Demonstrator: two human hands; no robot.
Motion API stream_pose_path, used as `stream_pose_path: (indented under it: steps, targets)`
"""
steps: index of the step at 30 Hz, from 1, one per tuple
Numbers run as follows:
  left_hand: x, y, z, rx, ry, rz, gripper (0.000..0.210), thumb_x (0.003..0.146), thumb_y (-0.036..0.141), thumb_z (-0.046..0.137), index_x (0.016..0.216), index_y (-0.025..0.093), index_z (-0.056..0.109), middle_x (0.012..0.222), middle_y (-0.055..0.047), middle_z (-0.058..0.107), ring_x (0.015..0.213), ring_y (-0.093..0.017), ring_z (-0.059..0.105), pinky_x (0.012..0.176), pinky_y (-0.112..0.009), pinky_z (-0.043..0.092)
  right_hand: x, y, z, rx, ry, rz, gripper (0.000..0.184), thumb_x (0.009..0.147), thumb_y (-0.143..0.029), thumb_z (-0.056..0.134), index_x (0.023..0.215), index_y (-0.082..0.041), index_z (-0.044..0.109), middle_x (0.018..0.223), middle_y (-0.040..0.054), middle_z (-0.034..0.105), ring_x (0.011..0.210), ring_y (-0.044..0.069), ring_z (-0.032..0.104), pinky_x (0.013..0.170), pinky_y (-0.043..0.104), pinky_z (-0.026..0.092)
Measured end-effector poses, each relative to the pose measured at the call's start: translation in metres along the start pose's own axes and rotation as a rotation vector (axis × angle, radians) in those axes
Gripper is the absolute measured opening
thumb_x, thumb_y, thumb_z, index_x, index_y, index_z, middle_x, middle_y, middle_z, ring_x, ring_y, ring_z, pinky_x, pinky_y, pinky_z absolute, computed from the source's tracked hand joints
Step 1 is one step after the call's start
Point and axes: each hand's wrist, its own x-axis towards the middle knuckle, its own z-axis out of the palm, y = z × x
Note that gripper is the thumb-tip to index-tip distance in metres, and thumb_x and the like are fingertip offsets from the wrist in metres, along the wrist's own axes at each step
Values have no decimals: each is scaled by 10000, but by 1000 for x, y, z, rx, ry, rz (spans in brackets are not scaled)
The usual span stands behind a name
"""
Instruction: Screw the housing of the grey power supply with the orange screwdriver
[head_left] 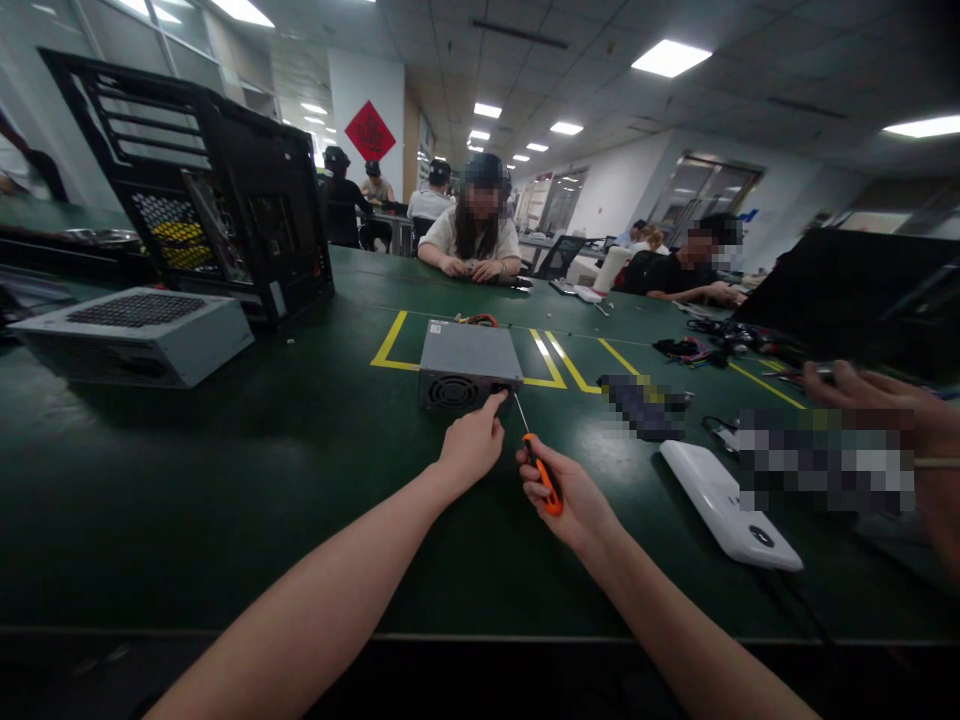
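A grey computer power supply stands on the green table in front of me, its fan grille and socket side facing me and some cables behind it. My left hand reaches to the right end of that face. Its index finger is stretched out against the face near the socket, and the other fingers are curled with nothing seen in them. My right hand is wrapped round the orange and black handle of a screwdriver. The shaft points up and away, with its tip at or close to the supply's lower right corner.
A black computer case and another power supply stand at the left. On the right lie a white power bank and loose cables. Another person's hand is at the right edge. A person sits across the table.
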Motion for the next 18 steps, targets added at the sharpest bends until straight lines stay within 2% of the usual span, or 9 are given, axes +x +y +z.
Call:
stream_pose_path:
  steps: [3, 5, 9, 12, 15, 18]
  targets:
    - [-1, 1, -1, 31, -4, 17, 460, 863, 212, 354, 1317, 278, 309, 910, -48, 635, 780, -187, 609, 704, -295, 453, 0, 0, 0, -11, -11, 36, 217, 889, -217, 391, 796, -113, 558, 636, 29, 534, 451, 45, 470, 359, 106, 389]
    - [-2, 3, -4, 77, 46, 67, 449, 852, 195, 369, 1296, 255, 353, 988, -63, 599, 852, -192, 580, 729, -296, 451, 1, 0, 0, -17, -13, 44, 241, 894, -234, 375, 821, -108, 566, 627, 35, 533, 448, 51, 468, 348, 111, 382]
    - [0, 6, -16, 188, 277, 208, 354, 842, 178, 392, 1179, 229, 491, 1106, -86, 509, 1046, -224, 462, 886, -355, 391, 2, 0, -1, -18, 11, -9, 83, 825, -179, 512, 764, -132, 542, 627, 14, 536, 444, 41, 462, 317, 87, 327]
    - [6, 0, -23, 226, 390, 266, 365, 843, 187, 417, 1202, 228, 469, 1254, -80, 440, 1193, -233, 354, 1019, -411, 257, 2, 0, -2, -22, 12, -6, 96, 824, -155, 506, 735, -134, 532, 620, 9, 537, 444, 39, 465, 329, 88, 344]
    - [12, -10, -24, 235, 391, 268, 372, 841, 212, 440, 1212, 221, 454, 1268, -63, 456, 1227, -210, 339, 1068, -415, 162, 1, 0, -2, -27, -18, 42, 211, 879, -225, 413, 780, -111, 561, 618, 32, 540, 449, 54, 478, 343, 112, 380]
    - [15, -14, -21, 223, 390, 254, 348, 837, 241, 465, 1184, 228, 473, 1228, -53, 494, 1205, -196, 372, 1065, -393, 170, 0, 1, -1, -18, -23, 36, 232, 889, -241, 390, 819, -110, 568, 608, 26, 532, 427, 49, 457, 317, 103, 344]
